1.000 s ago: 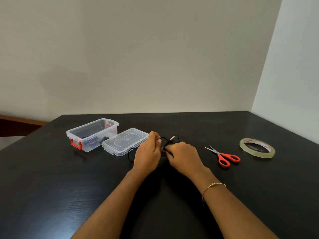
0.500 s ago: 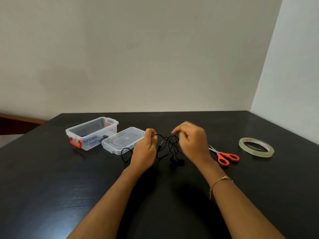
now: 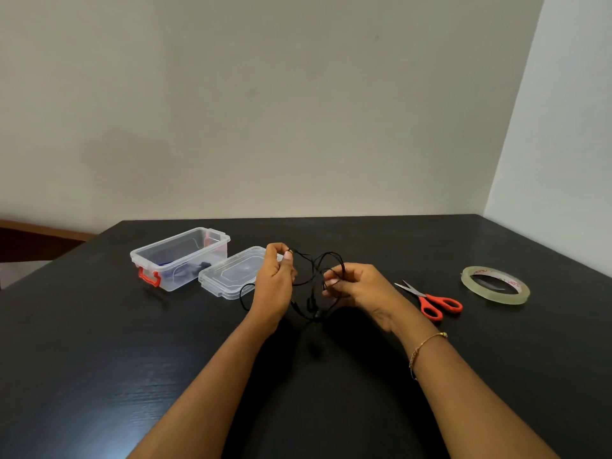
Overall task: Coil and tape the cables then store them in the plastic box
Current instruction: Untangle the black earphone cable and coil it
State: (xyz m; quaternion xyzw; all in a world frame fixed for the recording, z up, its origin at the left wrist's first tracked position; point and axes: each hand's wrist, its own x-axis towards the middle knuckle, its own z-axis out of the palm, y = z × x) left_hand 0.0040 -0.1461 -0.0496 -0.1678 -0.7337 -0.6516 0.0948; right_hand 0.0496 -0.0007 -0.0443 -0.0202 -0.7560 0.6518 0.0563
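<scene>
Left hand (image 3: 273, 286) pinches one end of the thin black cable (image 3: 314, 279) and the right hand (image 3: 359, 286) grips its loops, both just above the black table (image 3: 99, 359). Open plastic box (image 3: 180, 258) sits left with its lid (image 3: 233, 273) beside it; scissors (image 3: 430, 301) and tape roll (image 3: 495, 285) lie to the right.

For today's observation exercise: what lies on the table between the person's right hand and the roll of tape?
In the head view, the orange-handled scissors lie on the black table between the right hand and the tape roll, blades pointing toward the hand.
</scene>
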